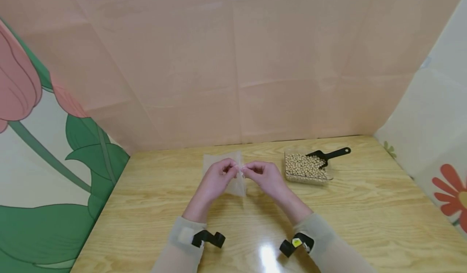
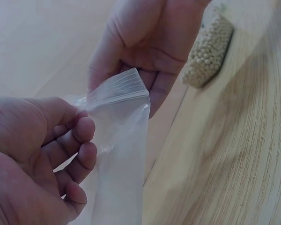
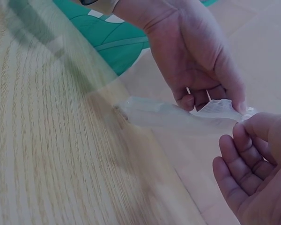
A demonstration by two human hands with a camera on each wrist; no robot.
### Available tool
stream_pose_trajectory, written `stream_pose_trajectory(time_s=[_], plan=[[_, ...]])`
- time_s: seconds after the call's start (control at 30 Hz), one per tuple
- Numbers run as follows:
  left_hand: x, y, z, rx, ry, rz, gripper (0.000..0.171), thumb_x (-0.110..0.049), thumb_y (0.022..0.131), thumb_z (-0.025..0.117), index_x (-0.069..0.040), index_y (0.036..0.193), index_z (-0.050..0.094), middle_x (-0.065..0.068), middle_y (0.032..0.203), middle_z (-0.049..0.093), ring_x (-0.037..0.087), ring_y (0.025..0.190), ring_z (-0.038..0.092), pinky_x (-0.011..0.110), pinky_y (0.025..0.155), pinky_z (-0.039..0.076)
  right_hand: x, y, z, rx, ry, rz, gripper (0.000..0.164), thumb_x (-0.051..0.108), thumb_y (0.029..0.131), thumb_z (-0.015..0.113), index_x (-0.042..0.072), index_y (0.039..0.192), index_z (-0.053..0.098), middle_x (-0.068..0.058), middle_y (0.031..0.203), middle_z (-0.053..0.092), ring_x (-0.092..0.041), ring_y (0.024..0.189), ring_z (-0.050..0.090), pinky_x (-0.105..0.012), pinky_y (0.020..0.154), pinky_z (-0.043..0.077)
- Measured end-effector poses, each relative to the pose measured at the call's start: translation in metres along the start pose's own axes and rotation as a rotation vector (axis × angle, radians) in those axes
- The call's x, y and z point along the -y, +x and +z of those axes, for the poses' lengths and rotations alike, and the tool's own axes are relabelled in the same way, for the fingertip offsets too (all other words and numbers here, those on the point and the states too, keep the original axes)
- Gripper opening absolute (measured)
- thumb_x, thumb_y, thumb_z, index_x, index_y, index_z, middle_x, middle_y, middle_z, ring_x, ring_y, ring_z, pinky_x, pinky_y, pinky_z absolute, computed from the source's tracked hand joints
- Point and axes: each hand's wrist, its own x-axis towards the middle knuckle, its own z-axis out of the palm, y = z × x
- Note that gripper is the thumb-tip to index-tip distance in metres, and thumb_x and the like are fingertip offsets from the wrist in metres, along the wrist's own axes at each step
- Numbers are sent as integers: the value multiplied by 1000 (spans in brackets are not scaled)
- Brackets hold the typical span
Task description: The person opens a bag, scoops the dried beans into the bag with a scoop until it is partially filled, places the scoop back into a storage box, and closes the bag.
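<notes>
A clear plastic zip bag (image 2: 119, 154) hangs between both hands, its zip strip and lip showing near the top in the left wrist view. My left hand (image 1: 219, 176) pinches the lip between thumb and forefinger, the other fingers loosely bent. Opposite it, my right hand (image 1: 265, 178) pinches the same lip, its fingertips almost meeting the left ones. In the right wrist view the bag (image 3: 164, 117) looks flat and thin, stretching away from the pinching fingers. No contents show inside it.
Right of the hands, a clear plastic box (image 1: 306, 180) of pale round beans (image 1: 303, 165) stands on the wooden table (image 1: 153, 208). A black scoop (image 1: 328, 154) rests in the beans, handle pointing right. A pinkish sheet (image 1: 233, 62) rises along the table's back edge.
</notes>
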Motion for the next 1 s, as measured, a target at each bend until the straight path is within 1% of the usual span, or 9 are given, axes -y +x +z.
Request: stream_pose_trajectory(time_s=[0.1,0.33,0.53,0.67,0.87,1.0], plan=[[0,0,0,0,-1,-2,23,-23,116,61,-13,100,73,0,91,67,20,85,61,39,76,49,0,-1,0,0,9,1,22,29,108,76,11,116,85,-3,108,81,-20,103,73,-39,90,57],[1,1,0,4,-9,-6,23,-25,116,61,-13,100,73,0,94,69,20,88,63,39,77,50,1,-1,-1,-5,20,22,21,30,108,76,12,114,85,-3,105,81,-21,103,73,-38,91,56],[0,1,-1,1,-22,-21,23,-25,116,61,-13,100,72,1,95,69,20,83,58,38,74,48,4,-1,-2,-3,34,24,22,28,108,75,9,115,84,-5,105,80,-22,102,73,-41,93,57],[0,1,-2,-11,-33,-20,20,-21,115,63,-13,99,72,3,93,68,19,81,57,35,72,46,7,-3,-2,-5,36,25,22,27,108,75,8,115,84,-5,104,80,-24,103,73,-43,94,57],[0,1,-3,-19,-54,-33,18,-18,114,64,-11,99,72,2,92,67,18,85,60,34,73,48,7,-3,-3,-7,50,32,22,27,108,76,8,114,84,-7,104,80,-28,104,73,-40,92,55],[-1,-1,-4,-20,-61,-39,18,-18,114,64,-11,99,72,1,91,67,20,87,62,36,75,49,7,-2,-3,-4,48,35,22,28,108,76,8,113,84,-8,105,80,-25,103,72,-39,92,55]])
